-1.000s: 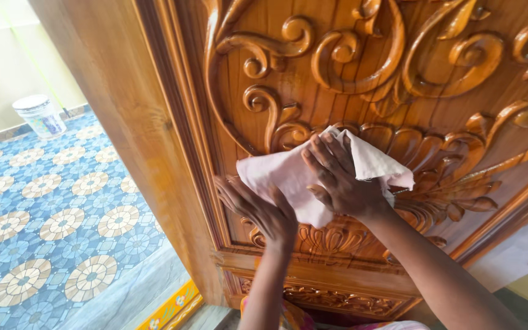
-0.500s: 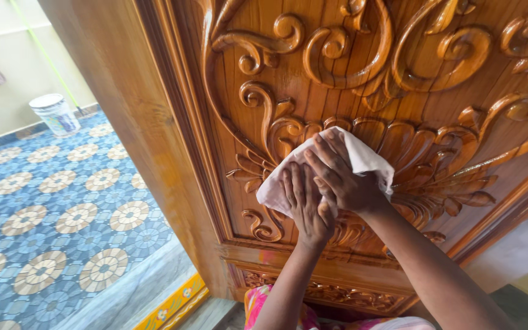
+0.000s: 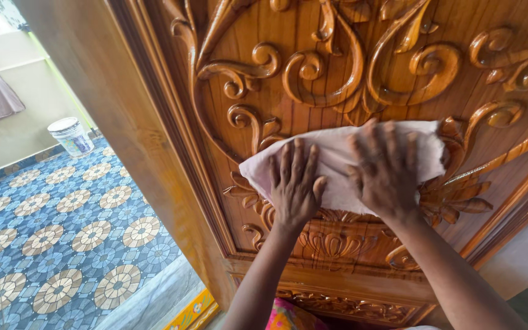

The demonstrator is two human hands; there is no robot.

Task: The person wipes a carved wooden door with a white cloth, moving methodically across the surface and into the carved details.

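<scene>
Against the carved door (image 3: 313,36), just right of the frame's centre, a pale pink cloth (image 3: 337,160) lies spread flat over the raised leaf carving. Both hands press on it. The left hand (image 3: 293,186) sits on the cloth's lower left part, at about 8 o'clock from the cloth's middle, palm down, fingers straight and slightly fanned, pointing toward 12 o'clock; it grips nothing, only flattens the fabric. The right hand (image 3: 385,174) lies at about 3 o'clock from the left one, close beside it but not touching, fingers likewise stretched and spread over the cloth's right half; it is a little blurred, yet no fold is pinched between the fingers. The cloth's right edge meets a curled scroll of the carving. Wood scrolls curl above the cloth at 12 o'clock, and a carved band runs below the wrists at 6 o'clock. Beyond the door's edge, at 9 o'clock, a blue patterned floor (image 3: 62,238) spreads out, with a white bucket (image 3: 70,135) standing at 10 o'clock by the wall.
</scene>
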